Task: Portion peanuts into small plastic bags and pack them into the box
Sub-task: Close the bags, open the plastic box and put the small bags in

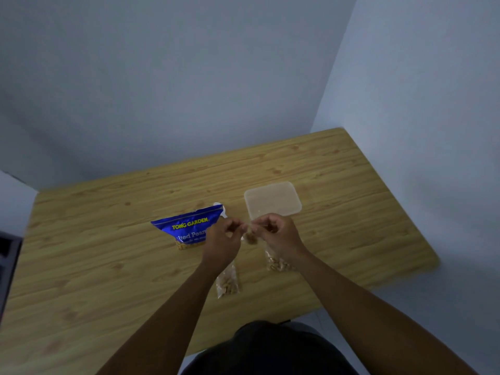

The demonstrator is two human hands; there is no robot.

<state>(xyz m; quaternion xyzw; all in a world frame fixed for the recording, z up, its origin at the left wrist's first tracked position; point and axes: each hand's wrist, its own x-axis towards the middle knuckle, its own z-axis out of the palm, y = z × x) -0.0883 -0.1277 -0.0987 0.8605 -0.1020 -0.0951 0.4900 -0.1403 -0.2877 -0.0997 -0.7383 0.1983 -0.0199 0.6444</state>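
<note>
My left hand and my right hand pinch the top of a small clear bag of peanuts that hangs between them above the wooden table. A blue peanut packet lies to the left, partly behind my left hand, with a white spoon poking out near its top corner. Two filled small bags lie on the table: one under my left wrist, another under my right wrist. A translucent plastic box sits just beyond my hands.
The table stands in a corner of two pale walls, with its right edge close to the side wall. A dark object shows at the far left edge. My dark-clothed lap is at the near table edge.
</note>
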